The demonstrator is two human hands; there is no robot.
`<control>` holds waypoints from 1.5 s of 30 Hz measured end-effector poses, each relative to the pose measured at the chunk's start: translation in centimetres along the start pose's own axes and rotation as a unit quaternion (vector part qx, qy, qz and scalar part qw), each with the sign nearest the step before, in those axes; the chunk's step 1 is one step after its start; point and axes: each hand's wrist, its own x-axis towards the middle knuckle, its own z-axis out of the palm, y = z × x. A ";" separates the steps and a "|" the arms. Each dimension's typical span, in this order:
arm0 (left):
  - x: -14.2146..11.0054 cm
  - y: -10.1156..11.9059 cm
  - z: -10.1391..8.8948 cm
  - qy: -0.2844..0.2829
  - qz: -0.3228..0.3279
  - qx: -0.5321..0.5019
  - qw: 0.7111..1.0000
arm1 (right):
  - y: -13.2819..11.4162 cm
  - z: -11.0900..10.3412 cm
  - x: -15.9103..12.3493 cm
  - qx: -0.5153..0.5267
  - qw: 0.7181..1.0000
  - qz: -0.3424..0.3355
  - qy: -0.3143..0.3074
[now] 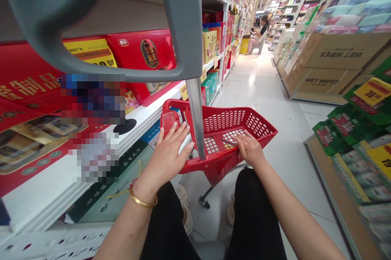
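Below a big grey curved plastic handle, seems to be steadying a red holey plastic basket ahead of black-clad knees, with open left hand and curled right hand, grip unclear, needing tighter holds to push.

red basket cart | plastic, slotted walls, gridded base | upright on castors on the pale tiled floor, just beside the shelving | metal pole rising from its rim to a grey loop handle
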 end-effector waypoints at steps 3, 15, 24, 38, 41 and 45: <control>0.1 0.0 0.1 0.001 0.007 0.001 1.000 | 1.5 0.0 -0.3 -0.024 0.999 0.027 0.004; 0.4 -1.4 0.3 0.008 0.021 0.005 1.000 | -1.5 0.5 0.5 0.004 1.000 -0.003 0.000; 1.4 -1.8 0.2 0.005 0.014 -0.004 1.000 | -4.1 1.7 1.6 -0.018 0.999 0.032 -0.001; 0.9 -0.5 1.8 0.123 -0.103 -0.002 0.987 | -5.7 2.5 2.3 -0.011 1.000 -0.007 -0.011; 0.9 -0.7 2.0 0.100 -0.081 -0.016 0.992 | -6.8 2.8 2.8 -0.016 0.999 -0.015 -0.032; 1.2 -1.2 2.1 0.096 -0.050 -0.001 0.994 | -6.8 2.7 3.1 -0.035 0.998 -0.003 -0.043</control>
